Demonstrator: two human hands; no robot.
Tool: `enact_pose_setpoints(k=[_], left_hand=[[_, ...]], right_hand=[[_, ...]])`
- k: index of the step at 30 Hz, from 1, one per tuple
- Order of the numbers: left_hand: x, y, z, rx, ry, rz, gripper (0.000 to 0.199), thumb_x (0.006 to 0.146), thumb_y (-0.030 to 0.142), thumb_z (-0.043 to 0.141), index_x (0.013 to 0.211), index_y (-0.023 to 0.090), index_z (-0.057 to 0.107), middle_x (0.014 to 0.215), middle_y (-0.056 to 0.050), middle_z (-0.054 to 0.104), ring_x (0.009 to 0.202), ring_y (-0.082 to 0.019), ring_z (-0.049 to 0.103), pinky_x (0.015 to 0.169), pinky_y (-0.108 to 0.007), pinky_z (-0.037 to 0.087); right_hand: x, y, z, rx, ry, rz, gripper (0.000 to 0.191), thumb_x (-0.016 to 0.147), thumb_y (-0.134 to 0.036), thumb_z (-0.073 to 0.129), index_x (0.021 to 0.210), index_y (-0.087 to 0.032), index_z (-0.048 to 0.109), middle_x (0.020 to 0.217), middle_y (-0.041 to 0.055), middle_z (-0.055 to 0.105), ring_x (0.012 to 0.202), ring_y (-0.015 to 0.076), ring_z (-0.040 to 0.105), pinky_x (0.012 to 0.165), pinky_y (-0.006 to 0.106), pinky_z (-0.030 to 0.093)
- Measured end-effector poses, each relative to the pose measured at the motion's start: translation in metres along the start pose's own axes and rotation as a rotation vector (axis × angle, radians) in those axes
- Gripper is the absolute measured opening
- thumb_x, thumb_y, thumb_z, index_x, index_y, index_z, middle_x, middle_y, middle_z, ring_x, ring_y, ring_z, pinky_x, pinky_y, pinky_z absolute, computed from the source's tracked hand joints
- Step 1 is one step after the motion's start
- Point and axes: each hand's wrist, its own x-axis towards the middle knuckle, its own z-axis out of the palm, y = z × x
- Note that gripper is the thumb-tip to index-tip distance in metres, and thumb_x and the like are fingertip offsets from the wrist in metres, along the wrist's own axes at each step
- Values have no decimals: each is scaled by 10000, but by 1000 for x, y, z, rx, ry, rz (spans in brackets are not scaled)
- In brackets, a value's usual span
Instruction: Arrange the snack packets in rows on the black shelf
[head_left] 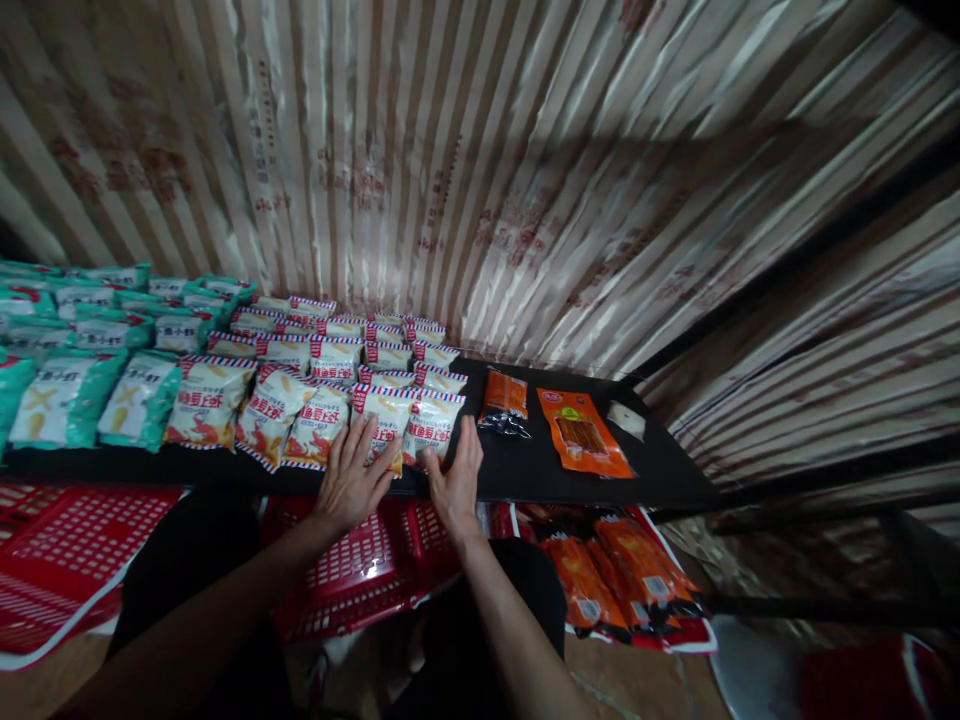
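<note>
Rows of small white snack bags [330, 360] with red lettering and striped edges stand on a black shelf [517, 475]. My left hand [352, 480] rests with outstretched fingers against the lower front of a white snack bag [384, 408], second from the right in the front row. At the right end of that row, my right hand [456, 482] lies along the side of the last white snack bag [436, 420]. Its fingers point upward and its thumb touches the bag's lower front. Neither hand is wrapped around a bag.
Rows of green snack bags [139, 400] fill the shelf's left end. An orange packet [581, 435], a smaller orange packet [504, 395] and a white piece [627, 420] lie rightward. Below are red baskets [367, 560] and more orange packets [637, 560]. Striped sheeting [450, 180] hangs behind.
</note>
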Motion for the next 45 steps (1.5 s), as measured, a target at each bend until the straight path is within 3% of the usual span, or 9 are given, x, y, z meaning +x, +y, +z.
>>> enact_pose_setpoints(k=[3,7,13,24,37,45], left_hand=[[1,0,0,-14,22,7,620,824,375,576,1397,297,352,1554,-81,24,1399,-340,143,1108,-543,179],[6,-1,0,-3,26,-22,563,845,345,546,1381,283,384,1551,-88,65,1403,-328,134,1109,-539,182],[11,-2,3,43,-34,-33,513,872,329,506,1368,234,414,1522,-124,201,1407,-312,121,1113,-533,187],[12,-1,6,69,-54,-22,551,863,362,520,1378,209,398,1492,-148,275,1398,-320,156,1107,-528,214],[7,-1,2,66,-15,-33,560,850,329,547,1381,278,378,1546,-91,123,1408,-320,102,1113,-526,195],[-2,-11,-34,106,75,-207,583,876,246,491,1425,265,294,1552,-109,14,1407,-348,57,1095,-565,192]], right_hand=[[9,-12,-4,-115,4,-133,662,926,-430,379,1471,-166,112,1534,153,109,1401,296,108,1064,526,260],[15,-22,-2,-219,-39,-250,624,922,-405,385,1467,-204,157,1551,118,1,1408,327,28,1052,543,254],[14,-18,10,-293,-114,-327,603,887,-449,452,1426,-220,305,1545,119,85,1405,347,30,1052,545,247],[16,-14,17,-274,-136,-336,599,870,-453,487,1392,-183,372,1531,128,152,1402,350,59,1057,530,271],[18,-11,18,-238,-63,-411,636,871,-435,506,1427,-205,299,1542,125,104,1397,368,69,1041,575,275],[5,-25,7,-296,-8,-475,624,854,-438,534,1418,-275,323,1549,92,101,1387,396,93,1027,630,218]])
